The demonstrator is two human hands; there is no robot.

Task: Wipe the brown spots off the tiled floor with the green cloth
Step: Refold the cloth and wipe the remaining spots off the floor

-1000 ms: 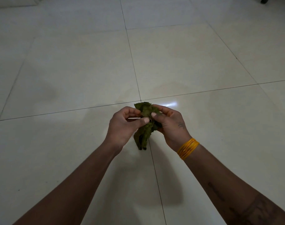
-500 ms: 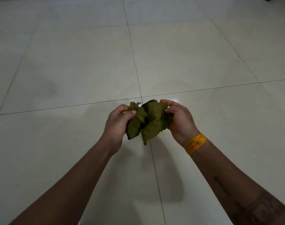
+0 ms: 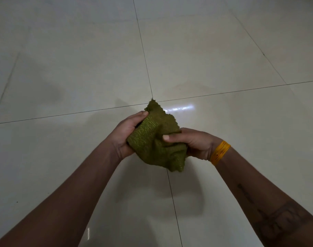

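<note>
Green cloth (image 3: 157,141) pinched between left hand (image 3: 124,135) and right hand (image 3: 193,142), long axis slanting, peak away from both hands.

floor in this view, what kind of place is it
Probably an indoor room, perhaps in a home: glossy pale floor tiles with thin dark grout lines and a lamp reflection. Nothing else tells more.

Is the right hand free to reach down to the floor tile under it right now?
Probably yes, though not empty. The right hand and left hand both grip the green cloth above the tiled floor, and nothing shows between hand and tile.
</note>
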